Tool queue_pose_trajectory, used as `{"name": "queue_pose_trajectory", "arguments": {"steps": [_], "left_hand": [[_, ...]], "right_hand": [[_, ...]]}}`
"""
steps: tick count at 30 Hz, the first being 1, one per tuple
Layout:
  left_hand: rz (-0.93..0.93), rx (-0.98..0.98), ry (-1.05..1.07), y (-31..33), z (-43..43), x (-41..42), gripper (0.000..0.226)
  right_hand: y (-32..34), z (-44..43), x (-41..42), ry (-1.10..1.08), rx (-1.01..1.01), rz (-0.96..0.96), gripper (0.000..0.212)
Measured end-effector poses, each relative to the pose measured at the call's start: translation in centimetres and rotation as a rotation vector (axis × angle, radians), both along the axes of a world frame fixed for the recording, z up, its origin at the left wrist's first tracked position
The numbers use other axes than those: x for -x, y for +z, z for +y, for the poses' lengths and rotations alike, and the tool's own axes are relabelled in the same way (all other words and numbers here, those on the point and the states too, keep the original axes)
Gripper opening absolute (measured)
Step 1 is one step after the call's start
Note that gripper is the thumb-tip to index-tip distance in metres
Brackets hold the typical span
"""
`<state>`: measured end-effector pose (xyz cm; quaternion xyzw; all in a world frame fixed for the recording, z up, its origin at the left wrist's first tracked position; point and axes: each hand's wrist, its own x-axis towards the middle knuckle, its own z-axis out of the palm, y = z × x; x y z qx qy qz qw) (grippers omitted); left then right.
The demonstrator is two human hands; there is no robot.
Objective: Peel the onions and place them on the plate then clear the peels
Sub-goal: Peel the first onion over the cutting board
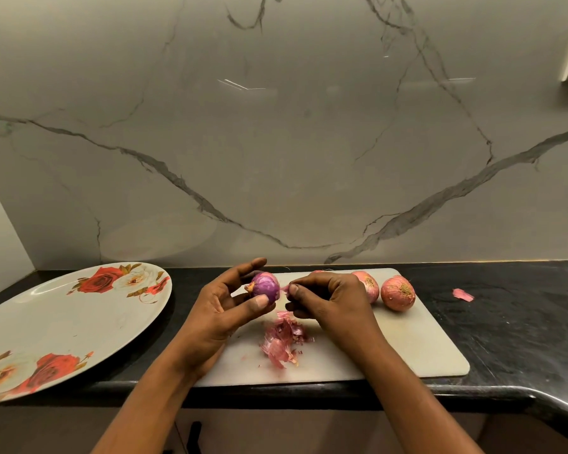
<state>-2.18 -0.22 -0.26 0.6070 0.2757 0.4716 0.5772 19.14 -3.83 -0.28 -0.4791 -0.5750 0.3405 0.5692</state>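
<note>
My left hand (225,309) grips a small, mostly peeled purple onion (265,287) above the white cutting board (407,342). Just to the right of that onion, my right hand (322,298) pinches a thin pink strip of peel (286,289). A heap of pink peels (284,339) lies on the board below both hands. Two unpeeled onions sit at the board's far side: one (398,293) in full view, the other (369,285) partly behind my right hand. A large white plate with red roses (69,322) lies on the left with nothing on it.
A loose bit of peel (463,294) lies on the black counter (522,329) right of the board. The marble wall rises straight behind the counter. The counter's front edge curves toward me at the lower right.
</note>
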Motion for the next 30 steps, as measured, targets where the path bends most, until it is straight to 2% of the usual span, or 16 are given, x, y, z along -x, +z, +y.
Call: {"name": "queue_pose_trajectory", "arguments": {"steps": [4,8,13,17,24,30], "left_hand": [[-0.037,0.024,-0.006,0.08,0.03,0.03,0.069],[0.032,-0.018,0.015,0.12,-0.08,0.02,0.075],[0.11,-0.088,0.038,0.09,-0.13,0.01,0.083],[0.161,-0.121,0.029,0.09,-0.21,-0.04,0.084],[0.199,-0.129,0.028,0.1,-0.13,0.05,0.082],[0.173,-0.119,0.029,0.15,-0.18,0.04,0.08]], "right_hand": [[-0.22,0.25,-0.16,-0.044,0.008,-0.007,0.01],[-0.21,0.1,-0.17,-0.037,0.005,-0.051,0.02],[-0.04,-0.1,0.06,-0.007,0.008,-0.019,0.014],[-0.03,-0.2,0.09,0.018,-0.01,-0.077,0.026],[-0.11,-0.01,-0.09,0.037,-0.018,-0.097,0.014],[-0.08,-0.06,0.01,0.017,-0.028,-0.083,0.015]]}}
